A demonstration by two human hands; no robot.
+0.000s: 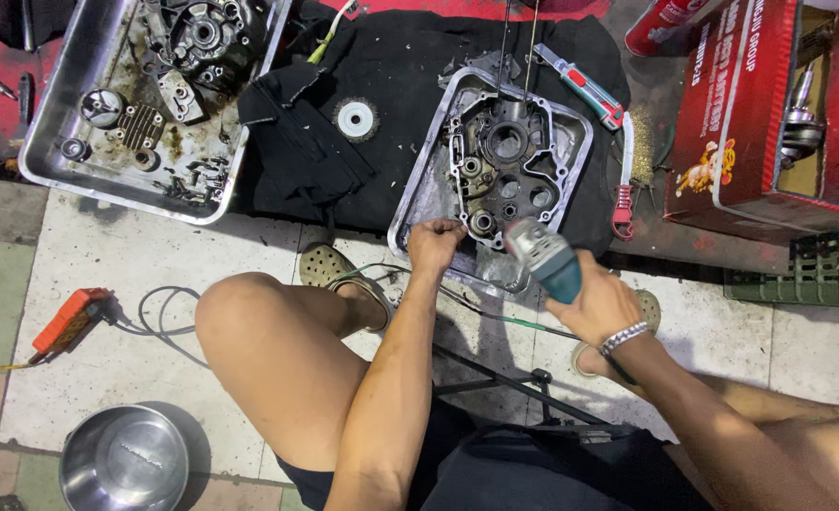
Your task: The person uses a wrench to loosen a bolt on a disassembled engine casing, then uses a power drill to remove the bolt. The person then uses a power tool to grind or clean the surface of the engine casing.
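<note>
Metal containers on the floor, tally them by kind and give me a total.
Metal trays: 2, one with loose engine parts, one under the engine case that the left hand touches while the right hand holds the teal power tool
Steel bowls: 1
Total: 3

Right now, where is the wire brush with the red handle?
In the head view, the wire brush lies on the black cloth, right of the engine case, below the utility knife.
</note>
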